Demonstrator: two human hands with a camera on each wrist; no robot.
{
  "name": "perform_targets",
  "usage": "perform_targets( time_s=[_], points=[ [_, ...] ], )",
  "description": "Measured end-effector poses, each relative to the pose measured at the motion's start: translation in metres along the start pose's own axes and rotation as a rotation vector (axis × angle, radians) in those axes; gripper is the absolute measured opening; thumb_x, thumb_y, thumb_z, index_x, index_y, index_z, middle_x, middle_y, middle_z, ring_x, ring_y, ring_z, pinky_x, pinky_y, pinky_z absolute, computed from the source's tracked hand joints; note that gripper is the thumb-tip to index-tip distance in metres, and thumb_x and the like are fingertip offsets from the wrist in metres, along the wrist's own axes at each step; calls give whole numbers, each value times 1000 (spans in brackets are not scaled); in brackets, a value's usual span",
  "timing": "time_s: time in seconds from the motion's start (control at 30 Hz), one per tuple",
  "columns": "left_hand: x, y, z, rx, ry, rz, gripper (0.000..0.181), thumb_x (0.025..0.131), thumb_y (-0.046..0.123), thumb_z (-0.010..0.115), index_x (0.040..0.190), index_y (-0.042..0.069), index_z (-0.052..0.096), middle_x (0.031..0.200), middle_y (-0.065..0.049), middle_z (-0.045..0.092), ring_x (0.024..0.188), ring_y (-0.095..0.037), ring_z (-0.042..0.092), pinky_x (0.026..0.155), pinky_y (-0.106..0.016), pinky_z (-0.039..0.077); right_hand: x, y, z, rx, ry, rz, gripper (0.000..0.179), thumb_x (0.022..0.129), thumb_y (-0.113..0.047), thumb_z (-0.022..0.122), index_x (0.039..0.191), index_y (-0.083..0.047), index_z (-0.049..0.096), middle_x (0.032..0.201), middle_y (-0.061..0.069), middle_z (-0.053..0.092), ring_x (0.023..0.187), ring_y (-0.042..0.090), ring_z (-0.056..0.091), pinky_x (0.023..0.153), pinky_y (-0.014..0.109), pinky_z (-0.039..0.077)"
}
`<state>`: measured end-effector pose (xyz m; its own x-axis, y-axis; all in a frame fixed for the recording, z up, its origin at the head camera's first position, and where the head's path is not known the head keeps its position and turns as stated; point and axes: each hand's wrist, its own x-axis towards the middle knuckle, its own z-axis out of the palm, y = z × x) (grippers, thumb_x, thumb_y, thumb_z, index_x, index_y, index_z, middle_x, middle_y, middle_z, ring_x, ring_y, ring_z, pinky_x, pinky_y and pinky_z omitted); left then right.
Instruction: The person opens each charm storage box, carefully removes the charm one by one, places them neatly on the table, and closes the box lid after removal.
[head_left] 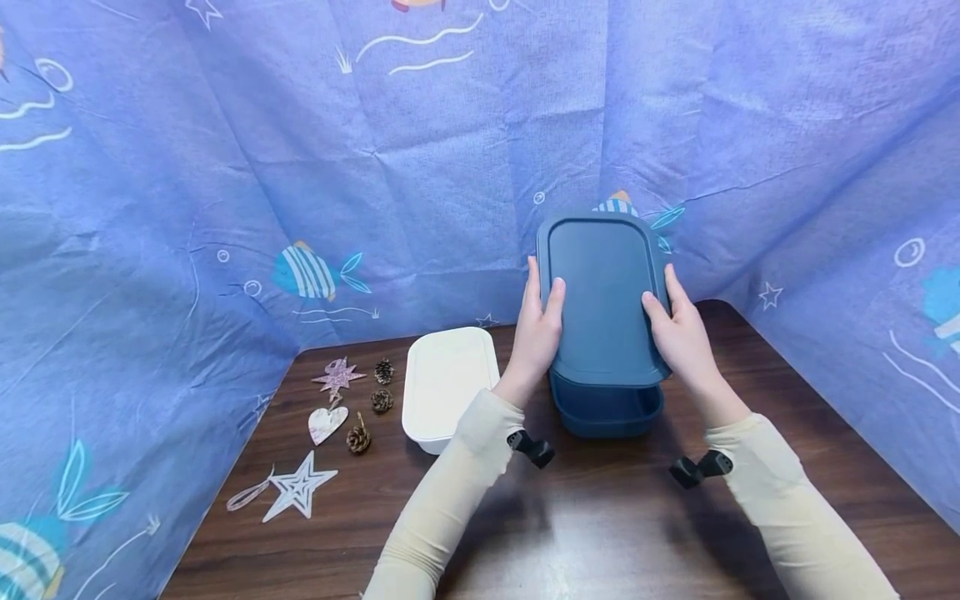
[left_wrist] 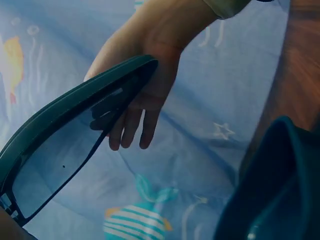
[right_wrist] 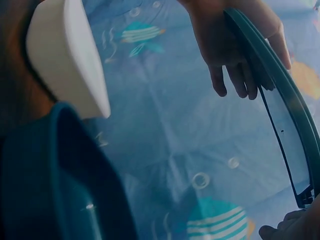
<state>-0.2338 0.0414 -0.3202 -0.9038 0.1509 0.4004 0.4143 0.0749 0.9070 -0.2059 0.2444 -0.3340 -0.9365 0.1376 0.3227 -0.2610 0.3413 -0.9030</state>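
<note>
Both hands hold a dark blue rectangular lid [head_left: 603,292] by its two long sides, raised and tilted over a matching blue food container [head_left: 609,417]. My left hand [head_left: 538,337] grips the left edge with the thumb on the top face. On the opposite edge, my right hand [head_left: 681,340] grips in the same way, its thumb also on top. The left wrist view shows the fingers of the right hand [left_wrist: 162,75] reaching under the lid [left_wrist: 80,100]. The container is uncovered on the table, its far part hidden behind the lid; its open rim [right_wrist: 62,112] shows in the right wrist view.
A white container with a white lid [head_left: 450,383] stands left of the blue one. Farther left lie a pink star [head_left: 338,375], a white heart [head_left: 327,425], several pinecones [head_left: 382,402] and a white star [head_left: 300,486]. A blue fish-print cloth [head_left: 450,208] hangs behind the wooden table [head_left: 585,525].
</note>
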Motion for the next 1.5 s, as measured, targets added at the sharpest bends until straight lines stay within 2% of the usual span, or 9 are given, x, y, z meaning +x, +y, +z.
perform_targets(
  time_s=[0.3,0.5,0.63,0.77,1.07,1.4,1.5],
  points=[
    [2,-42,11,14,15,-121,71,107,45,42,163,17,7,169,-2,7,153,-13,7,123,-37,12,5,27,5,-135,-61,75,71,109,-38,40,161,-9,2,166,19,6,150,40,16,116,60,23],
    [-6,-67,19,-7,20,-221,74,106,48,44,163,20,8,169,-1,7,153,-15,9,123,-39,14,9,48,7,-197,-115,143,72,109,-36,39,160,-3,1,164,26,7,150,43,14,117,60,21],
    [-12,-83,24,-1,30,-279,75,105,50,45,164,21,8,169,0,9,153,-16,11,123,-41,15,9,63,10,-206,-141,189,72,109,-35,39,160,-2,1,164,27,8,149,44,14,118,59,20],
    [-18,-95,27,27,31,-312,74,106,47,45,164,20,8,169,-1,10,153,-18,12,123,-43,16,5,75,14,-175,-151,248,72,109,-36,40,161,-5,0,164,26,8,149,44,17,117,58,22],
    [-23,-112,32,136,15,-335,74,106,45,45,163,13,9,168,-10,10,154,-25,9,123,-44,13,4,92,17,-212,-197,293,77,108,-41,38,160,-3,-4,164,28,3,149,47,9,118,61,17],
    [-28,-127,36,138,14,-391,74,106,40,47,163,9,10,167,-15,11,154,-30,9,123,-47,13,4,104,17,-221,-265,328,80,108,-44,37,158,-1,-7,163,29,-3,149,47,3,119,61,11],
    [-29,-128,36,135,16,-397,74,106,40,46,163,9,10,168,-13,10,154,-29,9,123,-46,12,4,108,18,-220,-271,332,80,108,-43,38,158,1,-6,163,29,-3,149,47,2,119,60,10]
  ],
)
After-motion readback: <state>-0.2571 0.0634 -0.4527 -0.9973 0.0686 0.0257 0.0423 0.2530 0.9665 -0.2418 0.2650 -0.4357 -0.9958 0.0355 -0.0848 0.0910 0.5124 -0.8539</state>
